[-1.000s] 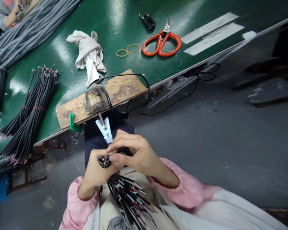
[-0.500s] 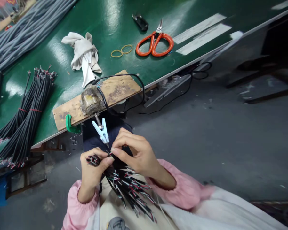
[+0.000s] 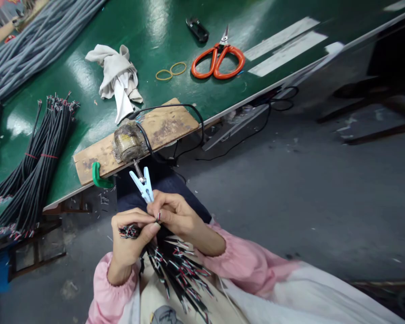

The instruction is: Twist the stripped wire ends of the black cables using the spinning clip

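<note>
My left hand [image 3: 130, 234] is closed around a bundle of thin black cables [image 3: 129, 231] whose ends poke out beside the palm. Its thumb and forefinger pinch one cable end with red and white wires [image 3: 159, 216]. My right hand [image 3: 177, 218] has its fingers closed at that same wire end, just below a light blue clothespin [image 3: 143, 185]. The clothespin sits on the shaft of a small motor [image 3: 127, 141] fixed to a wooden board [image 3: 168, 122]. More black cables with stripped ends [image 3: 185, 270] fan out over my lap.
On the green table [image 3: 168, 27] lie orange-handled scissors [image 3: 218, 63], a black tool [image 3: 197, 30], rubber bands [image 3: 171, 72], a white cloth [image 3: 118, 76], black cable bundles [image 3: 43, 166] and grey cables [image 3: 43, 45]. A green clamp [image 3: 100, 175] holds the board. Another person's arm [image 3: 5, 32] shows top left.
My right hand has moved left and its fingers have drawn in to the wire end below the clothespin. The red and white wires now point upward. My left hand has barely moved.
</note>
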Available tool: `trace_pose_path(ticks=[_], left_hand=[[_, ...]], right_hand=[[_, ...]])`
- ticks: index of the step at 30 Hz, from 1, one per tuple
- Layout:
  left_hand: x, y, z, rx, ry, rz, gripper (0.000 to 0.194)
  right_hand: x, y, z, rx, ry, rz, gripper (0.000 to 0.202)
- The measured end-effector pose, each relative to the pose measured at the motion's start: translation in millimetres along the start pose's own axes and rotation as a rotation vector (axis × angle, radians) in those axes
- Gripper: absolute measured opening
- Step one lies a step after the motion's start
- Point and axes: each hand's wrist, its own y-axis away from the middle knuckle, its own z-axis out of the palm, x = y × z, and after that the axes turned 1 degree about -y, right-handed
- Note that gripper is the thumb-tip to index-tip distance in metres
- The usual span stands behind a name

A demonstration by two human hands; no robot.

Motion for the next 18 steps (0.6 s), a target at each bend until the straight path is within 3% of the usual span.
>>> trace_pose_path(ticks=[4,8,12,18], left_hand=[[7,-5,0.6,0.013,-0.084,0.075,0.007],[19,-5,0.0,0.033,-0.155,0.101,0.007],[24,-8,-1.2,0.066,-0.092,0.083,0.01],[20,-17,-0.3,0.118,-0.052,-0.008,0.007]], right_hand=[[-6,-6,0,-0.022,-0.188,0.261,0.042],[-16,-30,-2,0.097,-0.155,0.201,0.042],[-17,-53,5,-0.078,-0.202,0.255,0.056],[-16,-60,12,-0.04,-0.255,0.301,0.055]])
